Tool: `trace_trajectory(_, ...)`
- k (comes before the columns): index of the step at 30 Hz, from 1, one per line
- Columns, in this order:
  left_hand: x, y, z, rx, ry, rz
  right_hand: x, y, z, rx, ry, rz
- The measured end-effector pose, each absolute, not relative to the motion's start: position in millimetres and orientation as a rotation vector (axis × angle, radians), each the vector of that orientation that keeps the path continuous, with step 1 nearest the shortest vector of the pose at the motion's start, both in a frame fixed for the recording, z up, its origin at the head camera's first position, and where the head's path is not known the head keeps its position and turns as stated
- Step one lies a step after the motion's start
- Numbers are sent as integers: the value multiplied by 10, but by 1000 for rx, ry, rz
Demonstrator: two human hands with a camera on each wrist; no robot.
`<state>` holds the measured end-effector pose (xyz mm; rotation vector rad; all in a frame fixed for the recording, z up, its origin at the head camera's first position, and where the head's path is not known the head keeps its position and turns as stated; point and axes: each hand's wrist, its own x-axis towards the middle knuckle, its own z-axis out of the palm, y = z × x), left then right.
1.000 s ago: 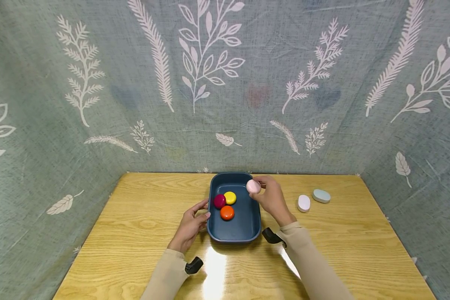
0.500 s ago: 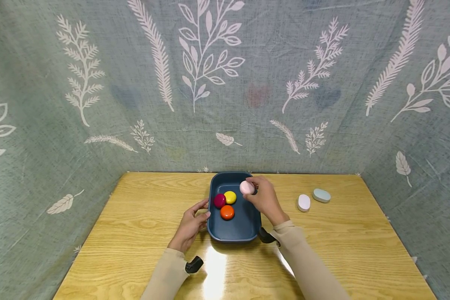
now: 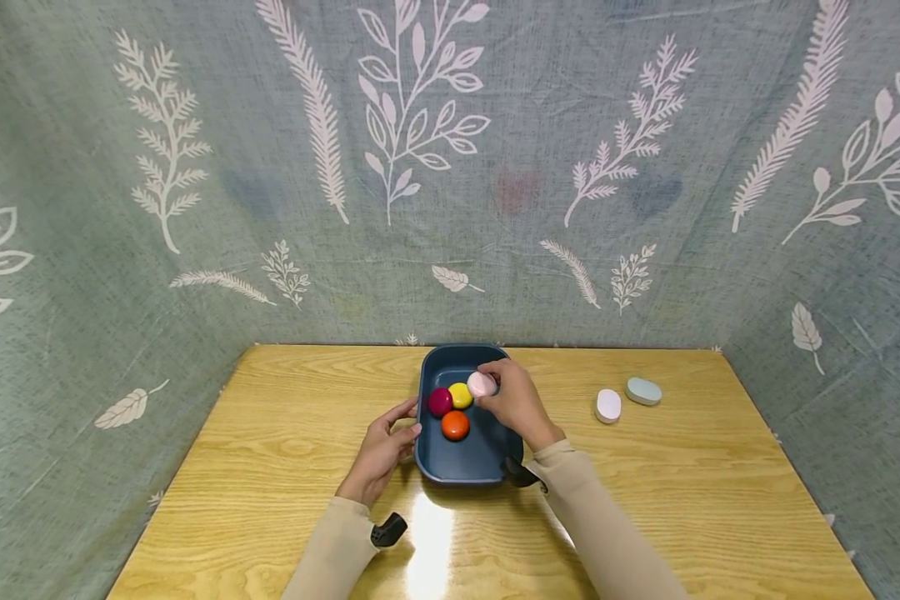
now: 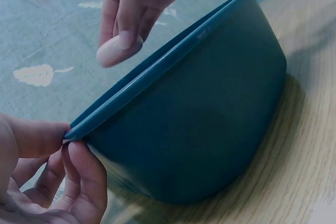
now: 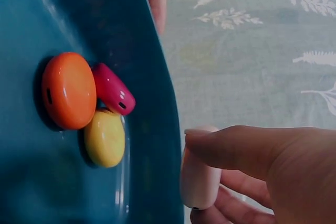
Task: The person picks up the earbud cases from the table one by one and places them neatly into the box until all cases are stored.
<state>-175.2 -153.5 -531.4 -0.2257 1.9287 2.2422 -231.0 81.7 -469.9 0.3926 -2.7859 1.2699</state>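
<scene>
My right hand (image 3: 521,404) pinches a pale pink earbud case (image 3: 481,384) between thumb and fingers over the dark blue basin (image 3: 461,460). In the right wrist view a small dark slot shows at the end of the pink case (image 5: 200,182). My left hand (image 3: 381,450) grips the basin's left rim, thumb on top and fingers curled beneath it, as the left wrist view shows. Inside lie three glossy cases close together: a magenta case (image 3: 440,402), a yellow case (image 3: 462,394) and an orange case (image 3: 455,426), the orange one nearest me.
To the right on the wooden table (image 3: 690,483) lie a white rounded case (image 3: 607,407) and a pale green one (image 3: 643,391). A grey-green cloth (image 3: 450,250) with white leaf prints hangs behind the table and along both sides.
My right hand has moved left with the pink case, from the basin's right rim to beside the yellow case in the head view. The left hand and basin have stayed put.
</scene>
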Motion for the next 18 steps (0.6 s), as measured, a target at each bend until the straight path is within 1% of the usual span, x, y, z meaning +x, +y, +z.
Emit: trace_trajectory(18, -1750, -1533, -5323, -224, 1926, 2250, -2313, 685, -4765, 407, -2907, 1261)
